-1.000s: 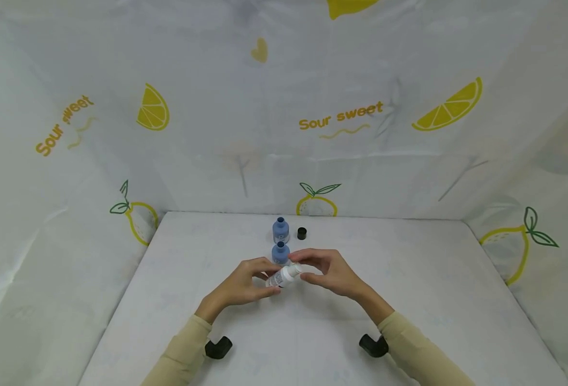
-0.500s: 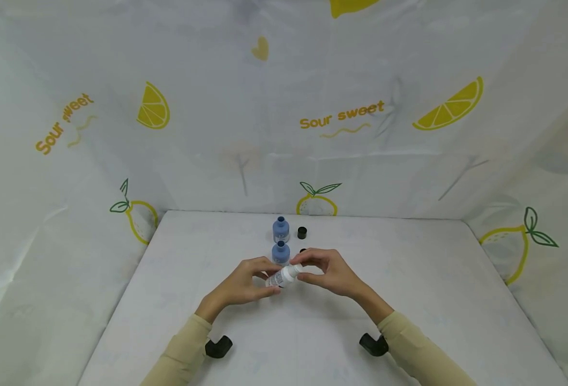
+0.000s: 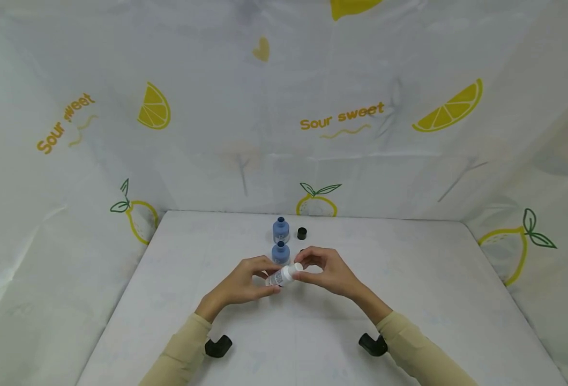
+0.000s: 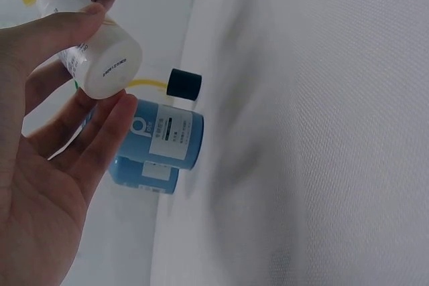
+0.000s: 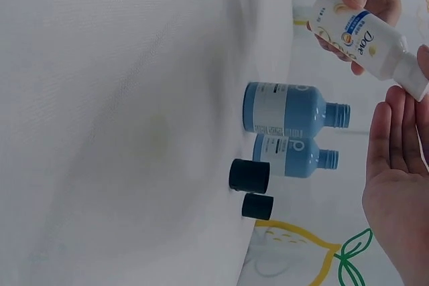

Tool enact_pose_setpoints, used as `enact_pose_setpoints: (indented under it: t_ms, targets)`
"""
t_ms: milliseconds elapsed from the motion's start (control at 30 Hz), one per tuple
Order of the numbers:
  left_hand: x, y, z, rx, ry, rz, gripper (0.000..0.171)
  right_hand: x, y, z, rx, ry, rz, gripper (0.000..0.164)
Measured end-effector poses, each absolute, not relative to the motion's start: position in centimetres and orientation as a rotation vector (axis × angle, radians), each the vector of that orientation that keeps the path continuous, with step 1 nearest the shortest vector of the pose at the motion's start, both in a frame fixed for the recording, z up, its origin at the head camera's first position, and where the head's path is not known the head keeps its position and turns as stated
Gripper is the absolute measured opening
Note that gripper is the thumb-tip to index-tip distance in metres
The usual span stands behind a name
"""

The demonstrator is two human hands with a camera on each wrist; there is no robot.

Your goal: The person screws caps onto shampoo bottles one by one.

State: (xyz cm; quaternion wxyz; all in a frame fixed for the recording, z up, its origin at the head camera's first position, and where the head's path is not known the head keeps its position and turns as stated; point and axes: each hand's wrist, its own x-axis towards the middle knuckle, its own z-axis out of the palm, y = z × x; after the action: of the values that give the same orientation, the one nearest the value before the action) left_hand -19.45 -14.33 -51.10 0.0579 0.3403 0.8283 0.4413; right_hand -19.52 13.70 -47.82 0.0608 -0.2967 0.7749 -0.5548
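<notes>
A small white Dove bottle (image 5: 358,35) is held tilted above the table, its capped end up toward the right. My left hand (image 3: 245,280) grips its lower body between thumb and fingers; the base (image 4: 119,66) shows in the left wrist view. At the other end my right hand (image 3: 329,272) pinches the white cap (image 5: 410,75) with thumb and fingertips. Behind the hands stand two blue bottles, a nearer one (image 3: 281,252) and a farther one (image 3: 281,230), both upright with uncovered necks.
Two black caps lie right of the blue bottles: the far cap (image 3: 301,233) shows whole, while the near cap (image 5: 249,176) is mostly hidden by my right hand in the head view. Black curved pieces (image 3: 218,347) sit beside both sleeves. A lemon-print sheet (image 3: 192,177) surrounds the white table (image 3: 409,279).
My right fingers have shifted slightly around the white cap. The left hand and the Dove bottle stay almost in place, and the blue bottles have not moved.
</notes>
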Motion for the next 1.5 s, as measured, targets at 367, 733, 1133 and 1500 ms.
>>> enact_pose_setpoints:
  t_ms: [367,733,1133,1500]
  targets:
    - [-19.4,-14.3,-51.1,1.033,2.508,1.349,0.045,-19.5,13.2,-48.0,-0.812,2.412,-1.683,0.020]
    - [-19.3,-14.3,-51.3,1.017,2.493,1.363,0.046,-19.4,13.1,-48.4,-0.804,2.431,-1.691,0.020]
    - [-19.2,-14.5,-51.4,1.002,2.500,1.367,0.047,-19.5,13.3,-48.1,-0.826,2.318,-1.722,0.034]
    - [-19.2,-14.6,-51.4,1.006,2.490,1.377,0.047,-20.1,14.5,-48.5,-1.001,2.034,-1.779,0.042]
